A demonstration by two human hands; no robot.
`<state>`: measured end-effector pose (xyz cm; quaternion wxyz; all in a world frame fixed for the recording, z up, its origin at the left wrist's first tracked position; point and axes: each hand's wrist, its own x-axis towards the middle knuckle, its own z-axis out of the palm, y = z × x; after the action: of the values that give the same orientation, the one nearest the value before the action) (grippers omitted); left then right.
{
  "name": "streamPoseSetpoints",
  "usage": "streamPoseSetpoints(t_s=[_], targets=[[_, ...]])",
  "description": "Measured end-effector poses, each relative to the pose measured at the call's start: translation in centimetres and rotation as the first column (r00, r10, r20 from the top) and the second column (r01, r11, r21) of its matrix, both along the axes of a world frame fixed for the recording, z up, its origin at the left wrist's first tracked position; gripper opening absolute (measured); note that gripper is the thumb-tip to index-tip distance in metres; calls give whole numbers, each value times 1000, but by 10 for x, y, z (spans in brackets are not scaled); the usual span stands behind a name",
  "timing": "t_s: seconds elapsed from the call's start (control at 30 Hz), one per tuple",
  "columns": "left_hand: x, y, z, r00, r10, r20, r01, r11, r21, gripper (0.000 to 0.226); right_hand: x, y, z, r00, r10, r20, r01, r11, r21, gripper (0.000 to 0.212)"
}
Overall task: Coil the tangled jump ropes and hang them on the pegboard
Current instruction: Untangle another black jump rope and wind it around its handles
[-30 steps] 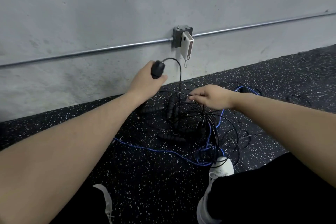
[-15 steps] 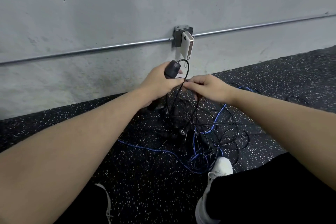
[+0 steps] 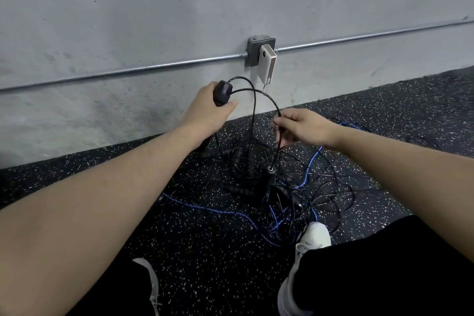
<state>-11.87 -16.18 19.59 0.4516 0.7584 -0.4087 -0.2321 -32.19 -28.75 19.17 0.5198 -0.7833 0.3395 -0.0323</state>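
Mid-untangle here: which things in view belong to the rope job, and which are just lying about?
Job:
- black handle, gripped by left hand
- black cord, pinched by right hand
- tangled pile
- blue rope

Just there:
- wall box
- white plug-in device
- conduit pipe

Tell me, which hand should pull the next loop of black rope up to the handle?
Probably the right hand: it already pinches the black rope just above the tangle. The left hand is busy gripping the handle.
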Motion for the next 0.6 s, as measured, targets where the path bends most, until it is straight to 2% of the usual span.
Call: streamPoseSetpoints(t_s=[0.07, 0.13, 0.2, 0.3, 0.4, 0.5, 0.53, 0.6], targets=[[-6, -1, 5, 995, 78, 61, -78, 997, -7, 46, 3, 0, 5, 995, -74, 65, 72, 997, 35, 25], [-9, -3, 4, 993, 106, 42, -105, 994, -33, 36, 5, 2, 14, 981, -142, 130, 130, 987, 97, 25], [-13, -2, 5, 990, 32, -135, -39, 998, -48, 19, 7, 4, 20, 968, -184, 171, 155, 974, 168, 26], [-21, 1, 5, 936, -41, -349, 20, 998, -65, 14, 9, 5, 24, 953, -228, 202, 177, 954, 242, 26], [-21, 1, 11, 815, 72, -575, -199, 967, -161, 18, 12, 4, 29, 919, -303, 253, 232, 933, 276, 27], [-1, 3, 15, 664, 280, -693, -473, 875, -99, 16, 14, 5, 35, 897, -345, 276, 273, 924, 268, 27], [5, 5, 15, 642, 317, -698, -495, 867, -62, 15, 15, 6, 37, 895, -349, 279, 274, 922, 273, 28], [10, 11, 15, 626, 296, -722, -440, 898, -14, 16, 18, 11, 41, 891, -355, 282, 273, 917, 293, 27]])
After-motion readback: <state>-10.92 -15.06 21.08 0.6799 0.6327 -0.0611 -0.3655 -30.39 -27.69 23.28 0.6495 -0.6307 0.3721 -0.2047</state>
